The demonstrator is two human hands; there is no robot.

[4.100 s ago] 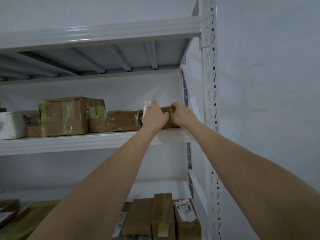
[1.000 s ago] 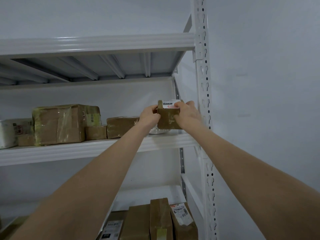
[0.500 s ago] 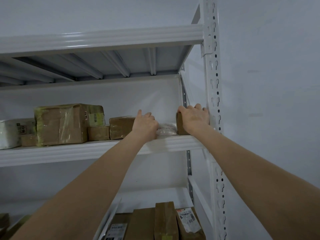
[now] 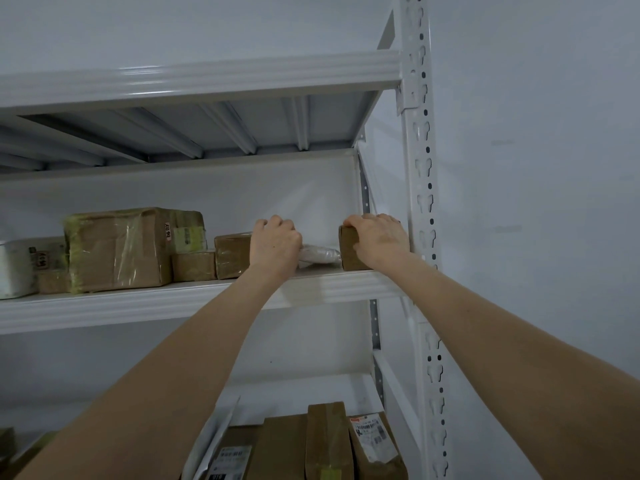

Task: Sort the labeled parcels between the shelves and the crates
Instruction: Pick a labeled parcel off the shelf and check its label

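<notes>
A small brown parcel (image 4: 349, 252) stands at the right end of the middle shelf (image 4: 194, 299), against the upright. My right hand (image 4: 379, 241) grips it from the top, fingers curled over its upper edge. A white plastic bag parcel (image 4: 320, 255) lies just left of it on the shelf. My left hand (image 4: 275, 244) covers the bag's left end with its fingers curled; the hold itself is hidden behind the hand. A brown parcel (image 4: 231, 255) sits directly left of that hand.
Further left on the shelf are a large taped box (image 4: 117, 249), a small brown box (image 4: 193, 266) and a white parcel (image 4: 15, 268). Several upright labelled parcels (image 4: 325, 441) fill the shelf below. The white perforated upright (image 4: 420, 188) and a wall bound the right side.
The small brown parcel was lifted up in both hands, then set down at the shelf's right end. My left hand let go of it, moved left onto the white bag, and its fingers have curled.
</notes>
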